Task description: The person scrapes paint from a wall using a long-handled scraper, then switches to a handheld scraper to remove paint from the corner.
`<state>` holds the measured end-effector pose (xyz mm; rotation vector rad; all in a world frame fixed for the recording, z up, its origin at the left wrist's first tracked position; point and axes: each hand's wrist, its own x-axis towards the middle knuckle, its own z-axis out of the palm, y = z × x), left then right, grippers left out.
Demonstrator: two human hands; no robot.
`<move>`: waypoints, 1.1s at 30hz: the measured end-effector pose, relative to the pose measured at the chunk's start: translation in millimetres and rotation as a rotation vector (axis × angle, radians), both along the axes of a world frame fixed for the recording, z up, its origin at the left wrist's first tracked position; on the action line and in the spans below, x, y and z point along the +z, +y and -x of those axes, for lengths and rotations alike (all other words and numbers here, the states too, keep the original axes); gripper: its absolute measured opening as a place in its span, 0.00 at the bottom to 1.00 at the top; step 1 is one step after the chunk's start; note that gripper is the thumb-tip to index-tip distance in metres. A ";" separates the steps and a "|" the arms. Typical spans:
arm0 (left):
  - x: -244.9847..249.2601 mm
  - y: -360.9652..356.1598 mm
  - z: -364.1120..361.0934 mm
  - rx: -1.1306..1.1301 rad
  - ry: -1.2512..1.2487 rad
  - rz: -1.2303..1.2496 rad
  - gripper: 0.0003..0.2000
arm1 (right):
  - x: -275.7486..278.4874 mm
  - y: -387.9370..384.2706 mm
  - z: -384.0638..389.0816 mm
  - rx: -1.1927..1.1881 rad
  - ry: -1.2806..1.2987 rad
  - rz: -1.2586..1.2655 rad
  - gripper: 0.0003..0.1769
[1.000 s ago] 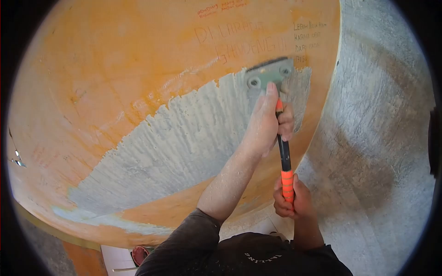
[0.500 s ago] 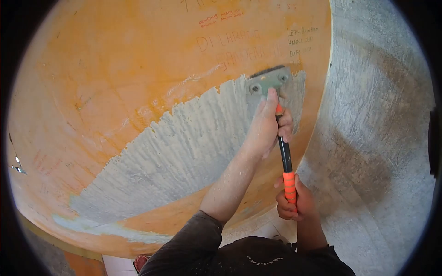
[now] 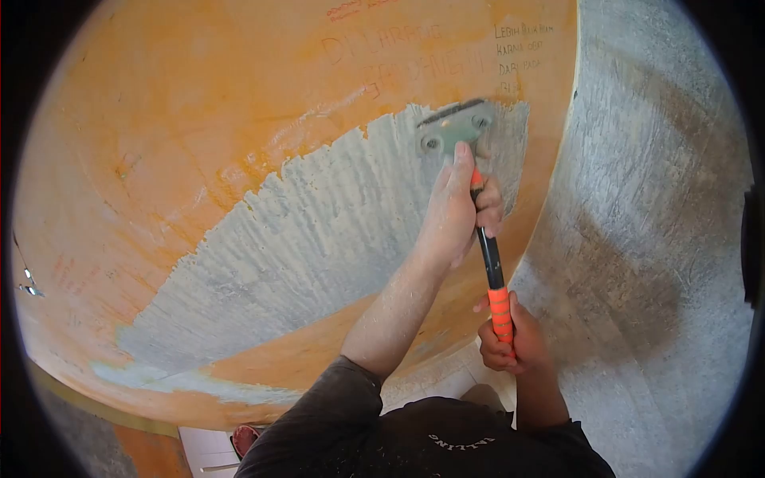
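A long-handled scraper with a wide metal blade lies against the curved orange wall. My left hand is closed round the upper handle just below the blade head, its thumb stretched along the head. Lower down, my right hand wraps the orange-taped grip. The blade's dark edge is near the upper border of a grey scraped patch, where ragged orange coating begins. Handwriting marks the coating above the blade. Pale dust covers my left forearm.
A rough grey wall curves up on the right, meeting the orange surface along a pale edge. A red shoe shows at the bottom, beside white floor tiles. A small shiny metal piece is at the far left.
The view has tilted, so the wall and its writing appear higher. Against the wall, the scraper blade sits slightly lower than before. Both hands keep their hold on the scraper.
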<state>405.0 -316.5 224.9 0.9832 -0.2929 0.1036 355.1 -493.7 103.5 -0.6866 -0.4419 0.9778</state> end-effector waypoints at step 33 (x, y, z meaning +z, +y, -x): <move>-11.9 -38.5 -0.2 0.499 -0.156 0.280 0.23 | 5.5 -40.8 -87.9 -0.076 -0.589 0.016 0.19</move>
